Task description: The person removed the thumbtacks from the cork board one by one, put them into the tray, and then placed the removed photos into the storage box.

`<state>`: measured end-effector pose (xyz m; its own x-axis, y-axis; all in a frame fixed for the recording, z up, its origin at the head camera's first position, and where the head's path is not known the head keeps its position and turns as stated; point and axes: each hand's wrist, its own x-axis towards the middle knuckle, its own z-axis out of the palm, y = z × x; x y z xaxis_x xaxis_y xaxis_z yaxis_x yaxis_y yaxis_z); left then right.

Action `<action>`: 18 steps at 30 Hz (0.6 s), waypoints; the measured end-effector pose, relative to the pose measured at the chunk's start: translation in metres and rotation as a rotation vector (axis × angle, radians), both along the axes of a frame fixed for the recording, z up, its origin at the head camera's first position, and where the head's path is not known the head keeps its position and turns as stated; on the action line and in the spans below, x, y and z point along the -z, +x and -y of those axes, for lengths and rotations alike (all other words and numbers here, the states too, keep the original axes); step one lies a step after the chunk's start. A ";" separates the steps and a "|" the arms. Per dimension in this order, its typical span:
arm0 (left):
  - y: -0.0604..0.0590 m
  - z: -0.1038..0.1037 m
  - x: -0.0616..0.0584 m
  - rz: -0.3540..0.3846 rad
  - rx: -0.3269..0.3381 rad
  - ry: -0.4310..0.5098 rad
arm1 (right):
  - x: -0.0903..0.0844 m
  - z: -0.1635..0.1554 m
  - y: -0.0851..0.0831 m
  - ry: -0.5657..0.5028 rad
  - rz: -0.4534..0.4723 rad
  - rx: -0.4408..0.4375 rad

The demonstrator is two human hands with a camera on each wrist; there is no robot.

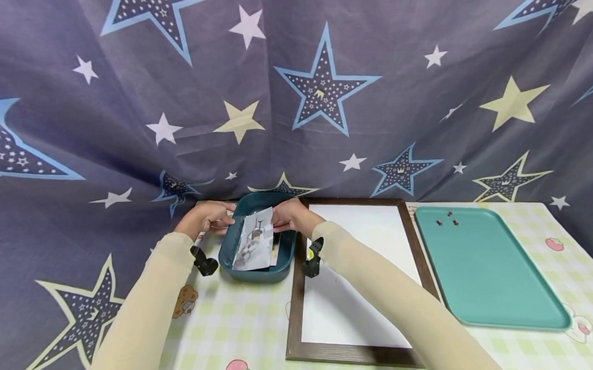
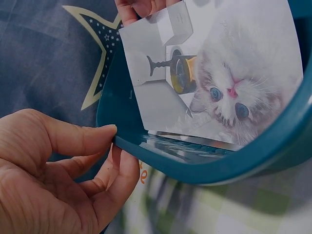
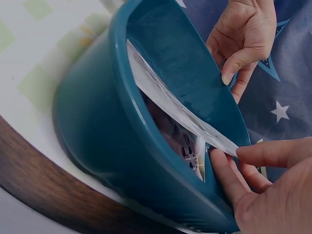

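A dark teal bin (image 1: 280,263) stands on the table's far left. My left hand (image 1: 217,220) grips its left rim (image 2: 146,146), thumb on top and fingers beneath. My right hand (image 1: 278,221) pinches the top corner of a printed photo (image 1: 254,239) of a white kitten. The photo (image 2: 219,73) stands tilted, its lower end inside the bin (image 3: 122,141). In the right wrist view my right hand (image 3: 231,155) holds the photo's (image 3: 180,109) corner between thumb and finger. More glossy prints (image 3: 183,141) lie in the bin under it.
A brown-framed white board (image 1: 360,270) lies flat just right of the bin. Further right is a teal tray (image 1: 484,276) with three small dark pins (image 1: 447,218) near its far edge. A star-patterned cloth (image 1: 292,97) hangs behind the checked tablecloth (image 1: 233,320).
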<state>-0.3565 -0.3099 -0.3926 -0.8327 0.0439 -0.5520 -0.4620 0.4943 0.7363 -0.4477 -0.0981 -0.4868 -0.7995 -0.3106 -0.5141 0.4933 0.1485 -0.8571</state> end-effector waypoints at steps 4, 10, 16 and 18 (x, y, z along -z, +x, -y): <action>-0.001 -0.001 0.000 0.007 0.010 -0.002 | -0.002 -0.005 -0.001 -0.024 0.040 -0.026; -0.001 -0.001 -0.003 0.014 0.029 -0.008 | -0.083 -0.019 0.071 0.065 0.029 -0.041; -0.002 -0.002 -0.003 0.024 0.035 -0.016 | -0.115 -0.026 0.100 0.072 0.030 -0.059; -0.002 -0.002 -0.002 0.024 0.037 -0.021 | -0.111 -0.026 0.097 0.075 0.029 -0.054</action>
<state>-0.3590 -0.3082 -0.3906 -0.8175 0.0633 -0.5725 -0.4600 0.5265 0.7150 -0.3503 -0.0725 -0.3754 -0.7669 -0.3129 -0.5604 0.5077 0.2385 -0.8279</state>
